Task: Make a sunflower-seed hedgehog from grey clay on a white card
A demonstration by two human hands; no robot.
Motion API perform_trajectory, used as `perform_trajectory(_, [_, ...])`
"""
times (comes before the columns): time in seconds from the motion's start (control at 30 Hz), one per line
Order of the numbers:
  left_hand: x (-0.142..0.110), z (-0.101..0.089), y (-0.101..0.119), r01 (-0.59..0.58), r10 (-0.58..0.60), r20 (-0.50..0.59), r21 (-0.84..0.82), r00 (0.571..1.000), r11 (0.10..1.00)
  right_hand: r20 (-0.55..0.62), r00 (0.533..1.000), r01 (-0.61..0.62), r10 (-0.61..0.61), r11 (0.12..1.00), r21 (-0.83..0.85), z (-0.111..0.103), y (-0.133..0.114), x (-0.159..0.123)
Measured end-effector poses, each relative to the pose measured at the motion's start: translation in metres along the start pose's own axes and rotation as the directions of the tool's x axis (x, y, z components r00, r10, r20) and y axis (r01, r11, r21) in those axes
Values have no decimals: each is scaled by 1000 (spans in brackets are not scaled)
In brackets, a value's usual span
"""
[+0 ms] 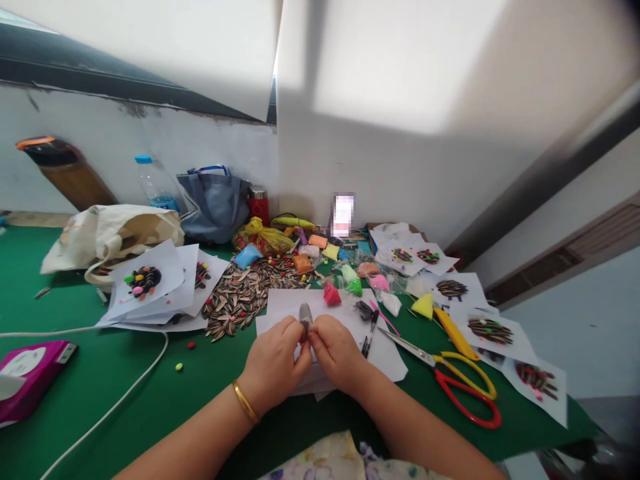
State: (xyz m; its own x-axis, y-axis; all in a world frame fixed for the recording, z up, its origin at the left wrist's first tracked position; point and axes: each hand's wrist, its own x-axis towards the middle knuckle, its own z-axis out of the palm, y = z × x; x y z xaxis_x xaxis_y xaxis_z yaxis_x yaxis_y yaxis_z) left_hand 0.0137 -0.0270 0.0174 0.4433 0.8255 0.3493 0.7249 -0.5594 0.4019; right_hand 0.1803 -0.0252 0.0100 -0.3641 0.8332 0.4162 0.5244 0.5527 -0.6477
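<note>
Floral garment (pixel 320 461) nearest, on the wearer's side of the white paper (pixel 283 305). Over that paper: small grey tapered piece (pixel 305 312), material unclear. Left hand (pixel 277 360) and right hand (pixel 341 350) both pinch its lower end, fingertips closed, neither nearer. Long axis runs away from wearer, tip past the grip. Sunflower seeds (pixel 240 293) left of paper, scissors (pixel 432 359) right.

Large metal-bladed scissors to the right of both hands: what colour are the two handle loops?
One yellow loop, one red loop; best seen in the head view.
</note>
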Motion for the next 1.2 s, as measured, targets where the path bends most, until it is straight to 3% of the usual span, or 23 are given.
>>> perform_trajectory(0.1, [0, -2, 0, -30, 30, 39, 3, 999, 1000, -1, 1000, -2, 2, 1000, -4, -1, -1, 0])
perform_trajectory(0.2, [1, -4, -1, -71, 78, 54, -122, 996, 990, -7, 1000, 0, 0, 999, 42, -2, -1, -1])
perform_trajectory(0.37, [1, -5, 3, -83, 81, -21, -269, 997, 960, -25, 1000, 11, -6, 985, 173, 0, -2, -2])
perform_trajectory(0.6, [0, -1, 5, -115, 93, -82, -318, 992, 941, -35, 999, -9, 18, 969, 245, -2, -3, -2])
perform_trajectory(0.83, [1, 2, 0, -86, 82, -44, -99, 996, 991, 10, 1000, -16, 14, 991, 133, -1, 3, 2])
perform_trajectory(1.0, [0, 2, -1, -65, 69, -66, 59, 995, 996, -26, 999, 22, -22, 999, 33, 0, 1, 4])
perform_trajectory(1.2, [-1, -1, -2, -112, 113, -25, 47, 993, 993, 3, 1000, 17, -17, 998, 65, -4, -8, 7])
